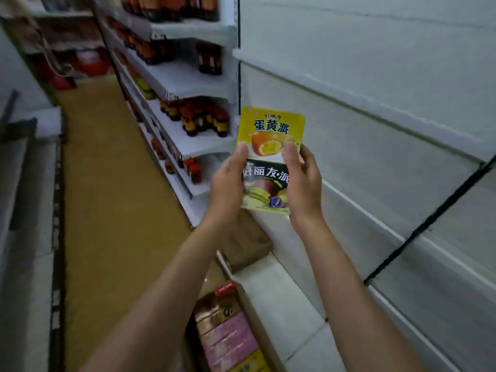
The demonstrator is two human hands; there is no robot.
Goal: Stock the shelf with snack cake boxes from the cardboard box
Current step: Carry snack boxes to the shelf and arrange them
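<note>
**Two snack cake boxes lifted toward the white shelf**

While both my hands are raised in front of me, they carry two snack cake boxes stacked together: a yellow box (271, 130) at the far end and a dark-and-green box (265, 187) nearer me. My left hand (228, 183) curls round the left edges, thumb on the yellow front; my right hand (303, 181) clamps the right edges the same way. Neither box touches anything but my fingers.

I judge this to be the carrying step, with the placing not yet done. Off to the right, the white shelf (375, 108) runs bare along its boards. Below my forearms, the cardboard box (252, 307) on the floor holds more pink and brown packs (228, 336). Bottles (204, 116) fill the shelving on the far left.

Next, I should swing the pair right onto a shelf board and stand them facing outward.
</note>
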